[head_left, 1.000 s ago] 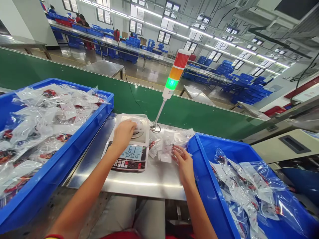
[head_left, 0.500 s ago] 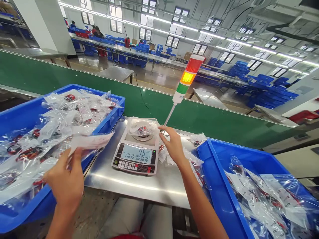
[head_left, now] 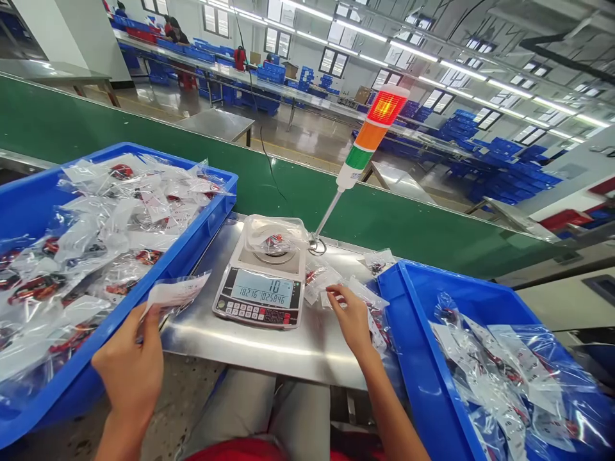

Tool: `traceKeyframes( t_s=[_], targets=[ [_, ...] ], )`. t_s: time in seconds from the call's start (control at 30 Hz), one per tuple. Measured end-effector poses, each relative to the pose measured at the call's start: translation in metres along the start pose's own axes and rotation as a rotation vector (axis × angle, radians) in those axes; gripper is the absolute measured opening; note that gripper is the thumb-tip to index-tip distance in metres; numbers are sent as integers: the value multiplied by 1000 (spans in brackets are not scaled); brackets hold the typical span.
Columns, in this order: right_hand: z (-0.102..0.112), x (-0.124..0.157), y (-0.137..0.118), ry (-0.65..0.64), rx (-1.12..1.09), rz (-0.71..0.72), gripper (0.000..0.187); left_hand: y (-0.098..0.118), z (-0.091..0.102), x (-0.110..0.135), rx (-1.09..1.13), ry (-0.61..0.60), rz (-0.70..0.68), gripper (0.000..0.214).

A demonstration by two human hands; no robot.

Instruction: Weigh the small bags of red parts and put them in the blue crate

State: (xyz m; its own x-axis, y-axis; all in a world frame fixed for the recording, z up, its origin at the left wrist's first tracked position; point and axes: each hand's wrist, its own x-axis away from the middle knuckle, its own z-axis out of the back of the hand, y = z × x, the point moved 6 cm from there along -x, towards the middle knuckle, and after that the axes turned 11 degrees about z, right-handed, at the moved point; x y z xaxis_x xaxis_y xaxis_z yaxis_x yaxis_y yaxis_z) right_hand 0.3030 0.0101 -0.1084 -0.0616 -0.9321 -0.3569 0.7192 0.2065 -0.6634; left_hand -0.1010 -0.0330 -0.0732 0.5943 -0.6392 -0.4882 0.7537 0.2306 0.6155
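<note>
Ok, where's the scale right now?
In the head view, the scale sits on the metal table just left of centre, between the left hand and the right hand. The signal light pole rises beside its far right corner.

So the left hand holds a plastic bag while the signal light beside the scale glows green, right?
Not quite: the head view shows the signal light beside the scale glowing red, not green. The left hand does hold a plastic bag.

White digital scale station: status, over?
Left hand holding clear, white-labelled plastic bag. Right hand by loose clear bags. Another clear bag occupying scale; red tower lamp lit.
</note>
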Motion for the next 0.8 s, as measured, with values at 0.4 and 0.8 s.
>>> traceKeyframes(
  t_s=[0.4, 0.8],
  targets=[
    [-11, -3, 0, -15, 61, -9, 34, -5, -23, 15, 42, -176, -121, 39],
    [-11, 40, 39, -63, 441, -19, 26, -43, -54, 47, 89, -569, -246, 44]
  ],
)
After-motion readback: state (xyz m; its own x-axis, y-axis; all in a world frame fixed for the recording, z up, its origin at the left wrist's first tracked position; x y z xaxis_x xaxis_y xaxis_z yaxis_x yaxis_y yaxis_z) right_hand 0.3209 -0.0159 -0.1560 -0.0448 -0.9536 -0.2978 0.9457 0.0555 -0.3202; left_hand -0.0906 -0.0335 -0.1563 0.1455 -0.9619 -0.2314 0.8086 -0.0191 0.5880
